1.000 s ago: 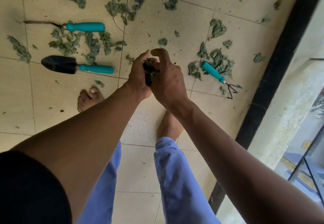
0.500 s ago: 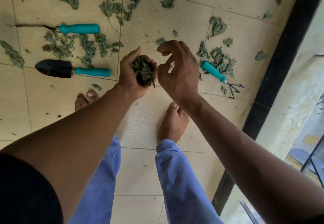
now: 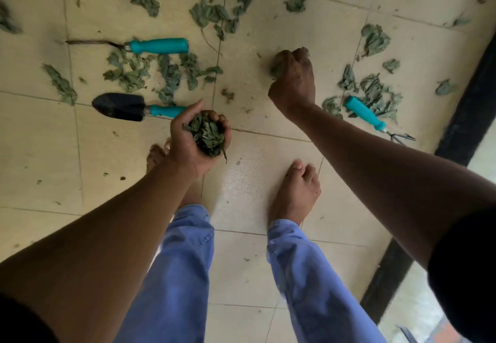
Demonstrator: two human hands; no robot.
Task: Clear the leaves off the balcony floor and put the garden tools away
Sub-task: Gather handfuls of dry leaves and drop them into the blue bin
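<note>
The left hand (image 3: 196,139) at centre cups a wad of leaves (image 3: 208,134), fingers curled round it. The right hand (image 3: 294,77), upper centre, is fisted over a leaf (image 3: 275,67) on the floor (image 3: 268,176). Loose leaves (image 3: 166,71) scatter above; trowel (image 3: 128,106) left, narrow tool (image 3: 155,45) above it, hand rake (image 3: 373,118) right

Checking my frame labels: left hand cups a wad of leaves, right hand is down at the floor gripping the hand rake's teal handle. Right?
Not quite. In the head view the right hand is closed on a leaf, not the hand rake, which lies untouched on the floor tiles to its right. The left hand does cup a wad of leaves.
</note>
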